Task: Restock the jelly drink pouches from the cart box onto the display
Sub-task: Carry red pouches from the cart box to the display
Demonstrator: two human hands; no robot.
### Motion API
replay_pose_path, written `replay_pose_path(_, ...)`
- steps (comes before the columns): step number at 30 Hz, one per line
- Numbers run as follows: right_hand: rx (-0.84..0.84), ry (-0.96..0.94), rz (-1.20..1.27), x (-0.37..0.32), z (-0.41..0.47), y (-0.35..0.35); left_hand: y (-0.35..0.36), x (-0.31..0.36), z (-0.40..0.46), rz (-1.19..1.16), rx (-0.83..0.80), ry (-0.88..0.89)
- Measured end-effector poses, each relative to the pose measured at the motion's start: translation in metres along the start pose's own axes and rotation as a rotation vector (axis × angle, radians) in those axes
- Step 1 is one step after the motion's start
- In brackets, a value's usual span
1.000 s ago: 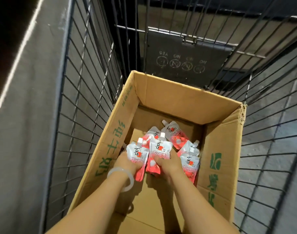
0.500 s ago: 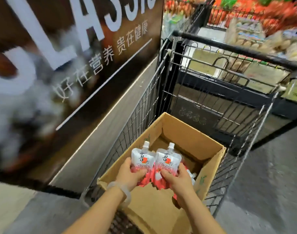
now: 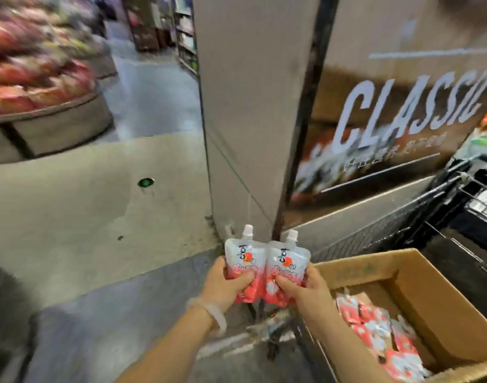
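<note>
Two white-and-red jelly drink pouches with white caps are held upright side by side, out over the floor to the left of the cart. My left hand grips the left pouch at its lower part. The right pouch is gripped low down by my right hand. Several more pouches lie in the open cardboard box at the lower right, inside the wire cart.
A grey pillar stands straight ahead, with a brown "CLASSIC" sign panel to its right. A blurred produce display fills the upper left. Grey concrete floor spreads to the left, with a small green spot on it.
Both hands lifted the two pouches out of the box and carried them left, clear of the cart. The view swung left from the cart toward the pillar and floor.
</note>
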State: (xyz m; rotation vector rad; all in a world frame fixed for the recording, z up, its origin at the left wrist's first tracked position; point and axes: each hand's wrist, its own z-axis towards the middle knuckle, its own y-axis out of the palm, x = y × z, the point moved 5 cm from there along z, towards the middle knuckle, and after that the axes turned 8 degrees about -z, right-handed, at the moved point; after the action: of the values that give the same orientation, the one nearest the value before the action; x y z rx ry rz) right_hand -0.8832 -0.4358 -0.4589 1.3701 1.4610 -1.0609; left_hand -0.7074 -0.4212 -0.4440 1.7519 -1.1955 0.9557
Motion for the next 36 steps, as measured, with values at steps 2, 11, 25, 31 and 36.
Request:
replay_pose_path(2,-0.130,-0.017,-0.033,-0.006,-0.011,0.065,-0.064,0.011,-0.025,-0.078,0.092,0.057)
replay_pose_path(11,-0.709,-0.098,-0.148,-0.011,-0.181,0.396,-0.383,0.030,-0.228,-0.231,0.550,0.235)
replay_pose_path(25,-1.266,-0.185,-0.248,0.030,-0.479,0.749,-0.697,0.004,-0.540,-0.375,1.167,0.416)
replay_pose_path(31,-1.450,-0.215,-0.291,0.055,-0.574,0.863,-0.787,-0.016,-0.618,-0.494,1.357,0.497)
replay_pose_path(36,-1.595,-0.229,-0.349,0.072,-0.655,0.947,-0.856,-0.023,-0.683,-0.591,1.479,0.515)
